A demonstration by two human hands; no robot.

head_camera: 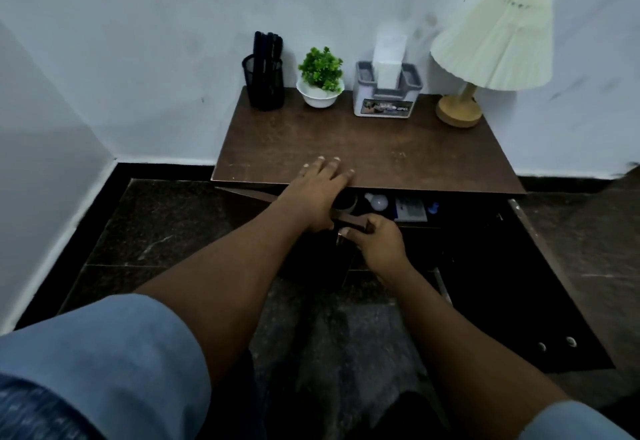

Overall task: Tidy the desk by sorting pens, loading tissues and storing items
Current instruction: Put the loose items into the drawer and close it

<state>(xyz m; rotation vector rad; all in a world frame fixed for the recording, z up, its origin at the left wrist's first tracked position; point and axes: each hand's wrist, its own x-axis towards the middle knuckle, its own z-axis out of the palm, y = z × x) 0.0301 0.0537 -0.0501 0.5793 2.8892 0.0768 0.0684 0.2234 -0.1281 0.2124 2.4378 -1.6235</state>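
Drawer (350,221) first: it sits part-way out under the front edge of the desk (381,149), and your right hand (379,242) is curled round its front rim while your left hand (322,180) lies flat on the desktop, fingers straight, with the wrist crossing right above the open gap. That wrist is the likeliest trouble; push the drawer in briskly and you could nip skin between the rim and the desk edge. A hard shove or tug would probably also send the light bulb (379,202) rolling into the flat grey item (410,209) beside it, and glass may not forgive that. Pull too far and the drawer could tip out of its runners. The pen holder (263,83) and tissue box (388,93) stand well back by the wall, so a jolt to the desk seems unlikely to topple them.
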